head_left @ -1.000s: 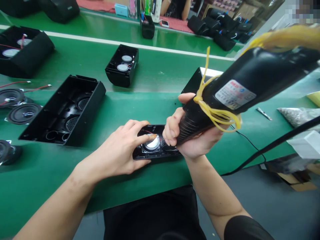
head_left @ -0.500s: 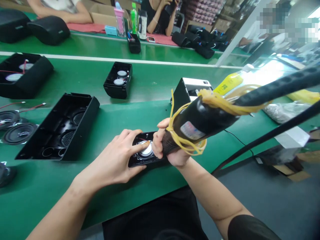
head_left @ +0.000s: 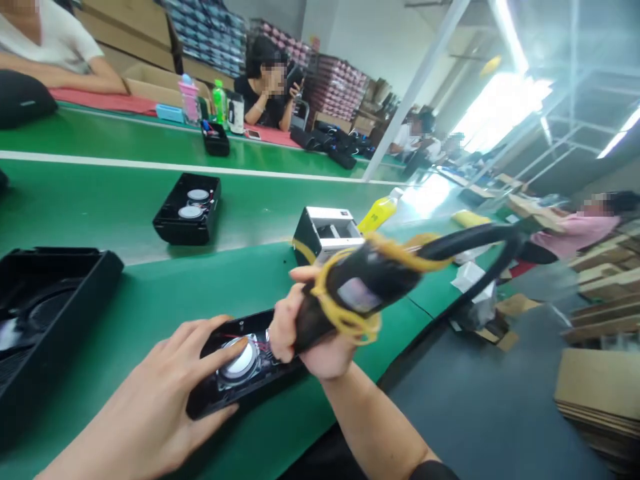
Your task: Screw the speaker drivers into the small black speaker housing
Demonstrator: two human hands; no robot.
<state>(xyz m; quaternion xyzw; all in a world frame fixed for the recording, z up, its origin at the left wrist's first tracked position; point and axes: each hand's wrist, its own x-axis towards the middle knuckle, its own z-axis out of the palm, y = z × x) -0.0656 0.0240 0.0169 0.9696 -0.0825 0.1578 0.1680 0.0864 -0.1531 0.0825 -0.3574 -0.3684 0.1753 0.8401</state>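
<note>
Black speaker housing (head_left: 265,387) needs steadying by the left hand (head_left: 160,380) gripping its end; the right hand (head_left: 325,353), clasped around the corded screwdriver (head_left: 370,275), should press squarely.

housing (head_left: 273,385) between left-hand fingers (head_left: 220,359), speaker (head_left: 240,365) inside it beneath them, tool (head_left: 350,287) within right-hand fingers (head_left: 283,327), large case (head_left: 93,310) left of left-hand fingers, small case (head_left: 197,231) beyond them, box (head_left: 313,213) beyond right-hand fingers, bottle (head_left: 380,213) farther right
</note>
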